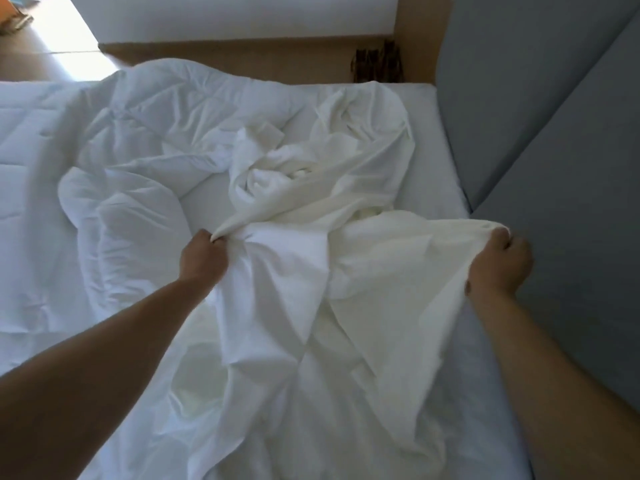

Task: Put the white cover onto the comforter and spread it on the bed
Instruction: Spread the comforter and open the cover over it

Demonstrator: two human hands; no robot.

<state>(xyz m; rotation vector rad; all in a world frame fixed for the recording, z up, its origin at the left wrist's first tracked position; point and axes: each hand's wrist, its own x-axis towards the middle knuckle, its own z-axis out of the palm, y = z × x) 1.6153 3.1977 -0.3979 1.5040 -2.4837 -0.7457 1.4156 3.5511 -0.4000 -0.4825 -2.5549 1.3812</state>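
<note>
Daylight came from the top left, where a patch of floor [78, 39] was blown out to white. Elsewhere it was dim and bluish, the headboard [554, 133] in grey shade. Folds of the white cover [311, 271] cast soft shadows. Focus was soft, the comforter [34, 140] was smeared at the left edge, and straight lines bowed outward.

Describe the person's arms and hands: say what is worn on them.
Left hand and right hand are bare: no gloves, rings or watch visible. Both forearms are uncovered, no sleeves in view. A dark mark by the right wrist is too unclear to identify.
</note>
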